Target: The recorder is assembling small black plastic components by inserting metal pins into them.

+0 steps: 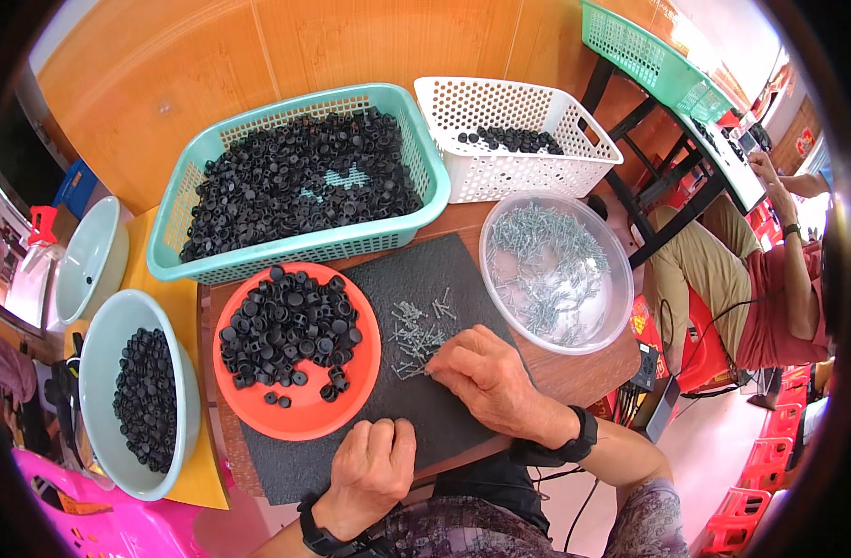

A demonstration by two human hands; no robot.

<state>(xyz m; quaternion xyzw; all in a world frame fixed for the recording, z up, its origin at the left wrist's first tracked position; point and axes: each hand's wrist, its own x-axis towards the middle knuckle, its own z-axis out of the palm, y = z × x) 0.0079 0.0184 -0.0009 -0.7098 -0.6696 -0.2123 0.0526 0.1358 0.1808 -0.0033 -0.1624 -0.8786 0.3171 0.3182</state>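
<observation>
My right hand (488, 383) has its thumb and fingers pinched together at the near edge of a small pile of silvery screws (411, 330). Whatever sits between those fingertips is hidden. The screws lie on a dark mat (435, 265). Lower and to the left, my left hand (374, 465) is closed with fingers curled, its back facing up, near the rim of an orange-red plate (290, 426); its contents are hidden. Small black plastic caps (290, 321) are heaped on the plate. A clear round tub (622, 293) of loose screws (546, 256) stands right of the mat.
Behind the plate is a teal basket (304, 253) full of black parts; beside it, a white basket (527, 179) holds fewer. At left stand a pale bowl (185, 409) of black pieces and another bowl (105, 265). On the right, another person (778, 307) sits by a black-legged table (699, 200).
</observation>
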